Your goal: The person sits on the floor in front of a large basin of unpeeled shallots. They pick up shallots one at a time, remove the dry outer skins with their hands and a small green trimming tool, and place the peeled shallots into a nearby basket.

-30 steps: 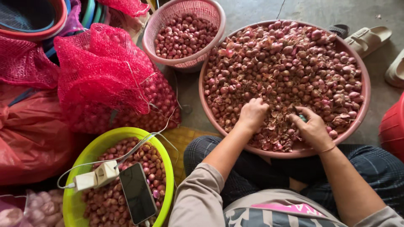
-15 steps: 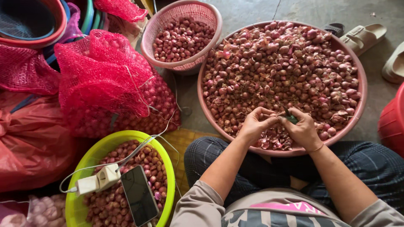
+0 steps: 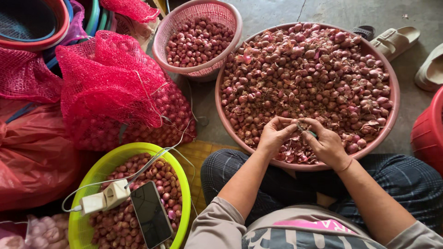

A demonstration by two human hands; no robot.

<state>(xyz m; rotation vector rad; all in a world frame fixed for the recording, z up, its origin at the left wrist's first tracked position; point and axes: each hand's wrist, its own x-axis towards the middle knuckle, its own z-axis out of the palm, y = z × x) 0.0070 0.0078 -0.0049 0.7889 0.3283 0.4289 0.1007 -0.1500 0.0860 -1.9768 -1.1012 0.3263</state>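
A wide pink basin (image 3: 387, 131) full of small red shallots (image 3: 314, 69) and loose skins sits in front of my crossed legs. Both hands work together over its near edge. My left hand (image 3: 275, 134) pinches a shallot between its fingertips. My right hand (image 3: 324, 140) grips a small knife with a green handle (image 3: 311, 133), its blade against the shallot held by the left hand. Peelings lie heaped in the basin just under my hands.
A pink mesh basket (image 3: 199, 69) of peeled shallots stands at the back. A green basket (image 3: 99, 166) of shallots, near left, carries a phone (image 3: 150, 214) and a white charger (image 3: 104, 198). Red net sacks (image 3: 115, 87) fill the left. Sandals (image 3: 397, 39) and a red tub (image 3: 429, 131) lie right.
One second ago my hands were apart, reaching into the shallots. They have drawn together at the basin's near edge, the left now holding a shallot against the knife.
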